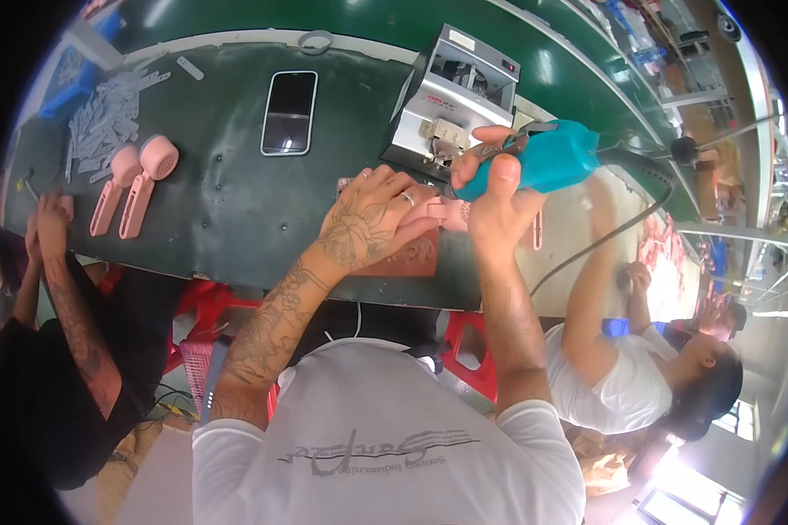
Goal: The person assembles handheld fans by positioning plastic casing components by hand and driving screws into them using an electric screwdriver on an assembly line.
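Note:
My left hand (368, 214), tattooed and with a ring on one finger, presses a pink plastic fan part (449, 212) down on the bench, fingers closed over it. Part of the piece is hidden beneath the hand. In my right hand (503, 201) is a teal electric screwdriver (552, 160), gripped with the thumb along its body. Its nose points left and down toward the pink part; whether the tip touches it I cannot tell. A reddish mat (411, 258) lies under the work.
A grey screw feeder (455, 101) stands just beyond my hands. A phone (289, 114), two pink handheld fans (140, 179) and a pile of grey strips (105, 122) lie leftward. The screwdriver's cord (604, 236) loops at right. Co-workers sit on both sides.

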Motion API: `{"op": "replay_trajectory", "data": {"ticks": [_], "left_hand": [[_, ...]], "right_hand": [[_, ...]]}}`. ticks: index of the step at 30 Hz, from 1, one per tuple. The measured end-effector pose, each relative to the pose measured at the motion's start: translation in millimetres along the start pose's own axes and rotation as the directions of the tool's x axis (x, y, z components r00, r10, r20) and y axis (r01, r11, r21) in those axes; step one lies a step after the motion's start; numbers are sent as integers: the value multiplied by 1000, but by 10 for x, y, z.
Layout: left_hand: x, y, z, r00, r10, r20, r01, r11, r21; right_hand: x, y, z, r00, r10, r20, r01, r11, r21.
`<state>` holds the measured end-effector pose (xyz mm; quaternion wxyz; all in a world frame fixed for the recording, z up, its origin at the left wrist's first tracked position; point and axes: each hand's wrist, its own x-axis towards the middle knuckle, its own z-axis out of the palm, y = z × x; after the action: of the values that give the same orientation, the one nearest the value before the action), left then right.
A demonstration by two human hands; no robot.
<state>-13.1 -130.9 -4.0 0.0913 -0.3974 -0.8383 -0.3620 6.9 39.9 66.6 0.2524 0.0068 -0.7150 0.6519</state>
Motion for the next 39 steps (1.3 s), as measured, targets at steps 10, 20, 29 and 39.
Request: {"op": "replay_trajectory", "data": {"ticks": [10,20,29,39], "left_hand": [[-18,14,-19,1000,-4,-3,4,1000,10],[8,42,0,1000,-8,17,8,999,35],[-23,42,34,999,-34,24,34,999,20],[-54,10,-61,987,-60,152,67,997,-38]], "right_hand": [[-44,78,-52,1000,15,0,-15,1000,-26],[-127,270,-34,1000,6,31,-9,996,85],[-125,235,-15,1000,30,2,-30,1000,-8],[323,144,182,988,-122,-96,118,992,-44]]}}
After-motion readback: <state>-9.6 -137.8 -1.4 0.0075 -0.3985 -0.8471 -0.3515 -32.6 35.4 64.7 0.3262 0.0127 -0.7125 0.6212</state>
